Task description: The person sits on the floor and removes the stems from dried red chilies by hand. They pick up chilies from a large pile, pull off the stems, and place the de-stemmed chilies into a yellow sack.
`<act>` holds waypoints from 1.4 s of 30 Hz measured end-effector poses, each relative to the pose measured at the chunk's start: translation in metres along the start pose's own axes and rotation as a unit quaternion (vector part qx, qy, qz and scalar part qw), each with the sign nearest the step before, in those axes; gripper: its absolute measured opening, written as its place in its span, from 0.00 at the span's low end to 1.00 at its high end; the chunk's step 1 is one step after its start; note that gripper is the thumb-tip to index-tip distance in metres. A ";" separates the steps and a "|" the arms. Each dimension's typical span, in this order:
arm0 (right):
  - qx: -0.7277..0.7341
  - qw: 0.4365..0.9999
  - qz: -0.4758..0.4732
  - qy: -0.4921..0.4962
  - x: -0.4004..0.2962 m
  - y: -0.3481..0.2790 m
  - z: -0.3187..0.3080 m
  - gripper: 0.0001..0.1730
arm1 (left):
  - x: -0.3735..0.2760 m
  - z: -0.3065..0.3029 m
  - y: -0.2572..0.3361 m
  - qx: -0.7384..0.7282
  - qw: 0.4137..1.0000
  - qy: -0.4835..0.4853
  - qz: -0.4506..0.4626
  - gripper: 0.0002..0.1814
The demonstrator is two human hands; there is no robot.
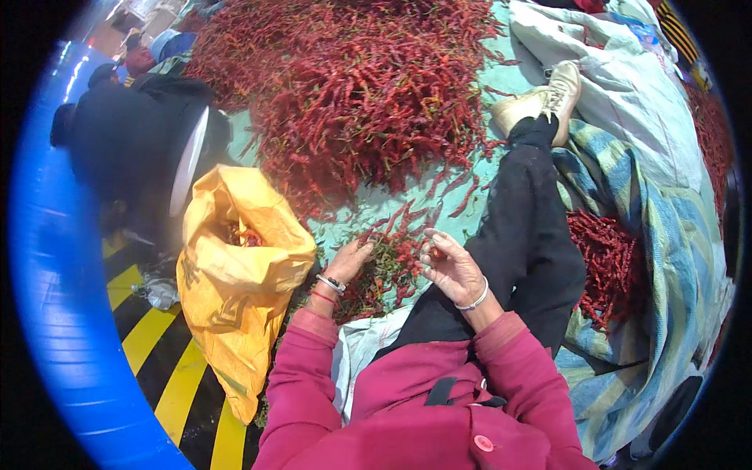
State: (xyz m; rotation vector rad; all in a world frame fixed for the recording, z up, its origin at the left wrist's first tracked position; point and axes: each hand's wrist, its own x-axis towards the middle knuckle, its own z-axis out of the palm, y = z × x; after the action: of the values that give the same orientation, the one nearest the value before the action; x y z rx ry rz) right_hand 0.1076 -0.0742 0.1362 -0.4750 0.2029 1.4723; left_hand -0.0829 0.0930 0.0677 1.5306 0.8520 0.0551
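Note:
My left hand (350, 258) rests at the left edge of a small heap of green stems and red chilies (390, 264), palm down, its fingertips touching dark stem-like bits; whether it grips any is unclear. To the right of that heap, my right hand (449, 267) is turned partly palm up, fingers curled around a small red chili piece. Beyond both hands lies a large pile of dried red chilies (364, 111) on a pale green sheet (452, 205). A few loose chilies lie between the pile and my hands.
A yellow woven sack (235, 282) with some chilies inside stands at left. Right of my black-trousered legs, a blue-and-green striped woven sack (675, 264) surrounds more red chilies (608, 264). White sacking (628, 88) lies behind it. Another person in dark clothing (141, 135) is at upper left, near yellow-black striped flooring (176, 388).

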 end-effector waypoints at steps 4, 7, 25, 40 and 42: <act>-0.059 0.997 0.056 0.019 -0.003 0.008 0.014 0.14 | -0.032 0.012 0.034 0.044 0.998 0.051 0.006 0.20; -0.205 0.975 0.081 0.019 0.000 0.020 0.013 0.16 | -0.049 0.027 0.049 0.157 0.986 0.061 0.019 0.18; -0.404 0.912 -0.042 0.057 0.004 0.038 0.012 0.12 | -0.076 0.060 0.070 0.286 0.926 0.060 0.239 0.05; -0.001 0.998 -0.068 -0.011 -0.001 0.008 0.008 0.07 | -0.022 0.030 0.033 0.316 0.919 0.166 0.167 0.12; 0.003 0.997 -0.058 -0.042 -0.003 0.008 0.006 0.10 | 0.006 0.040 0.030 0.337 0.904 0.221 0.142 0.11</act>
State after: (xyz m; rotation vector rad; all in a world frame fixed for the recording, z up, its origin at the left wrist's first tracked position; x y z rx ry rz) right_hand 0.0984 -0.0744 0.1409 -0.4135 0.1116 1.3751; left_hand -0.0441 0.0652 0.0847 2.3482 1.0570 0.3650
